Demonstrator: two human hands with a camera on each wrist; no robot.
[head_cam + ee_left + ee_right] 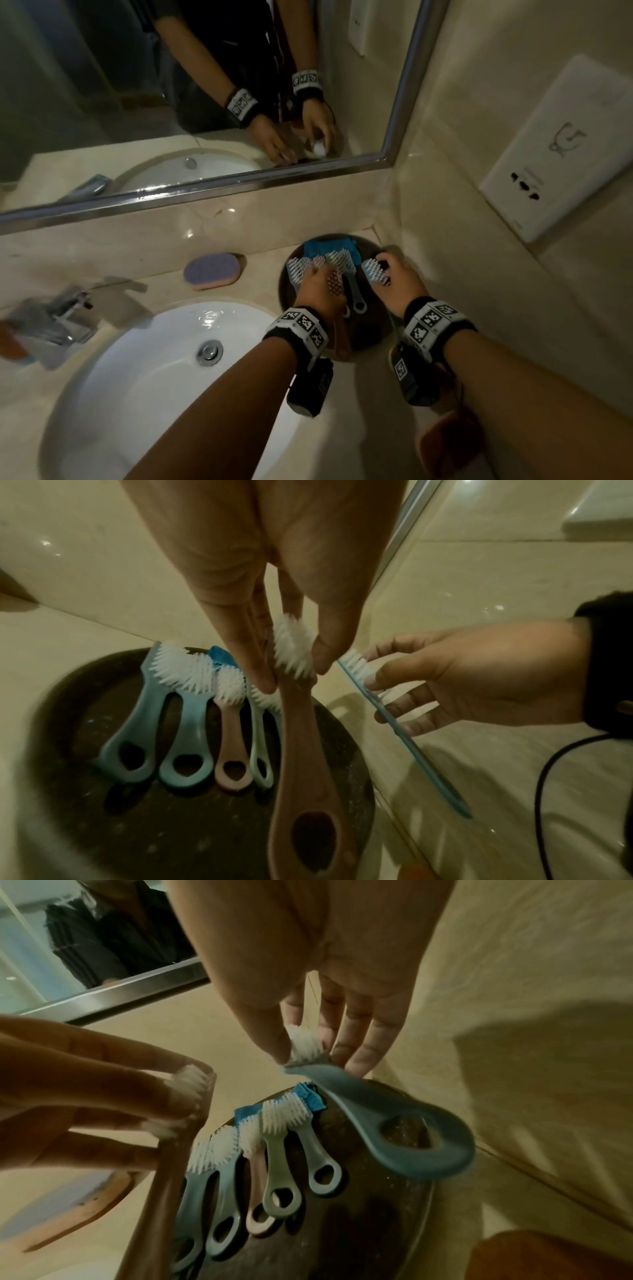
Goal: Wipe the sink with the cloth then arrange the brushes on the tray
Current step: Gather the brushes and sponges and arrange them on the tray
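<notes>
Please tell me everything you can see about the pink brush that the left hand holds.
The pink brush looks like matte plastic, with short white bristles at its head and a long handle ending in an oval hole. The left hand pinches it at the head between thumb and fingers. It hangs above the dark round tray, beside the brushes lying there.

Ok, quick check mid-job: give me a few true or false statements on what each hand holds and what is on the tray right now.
1. The left hand pinches a pink brush at its bristle end. True.
2. The right hand is empty. False: it holds a blue brush by its head.
3. Several brushes lie side by side on the dark tray. True.
4. The blue cloth lies in the sink. False: it lies on the tray, under the bristle ends.
5. The purple sponge sits on the tray. False: it sits on the counter beside it.
</notes>
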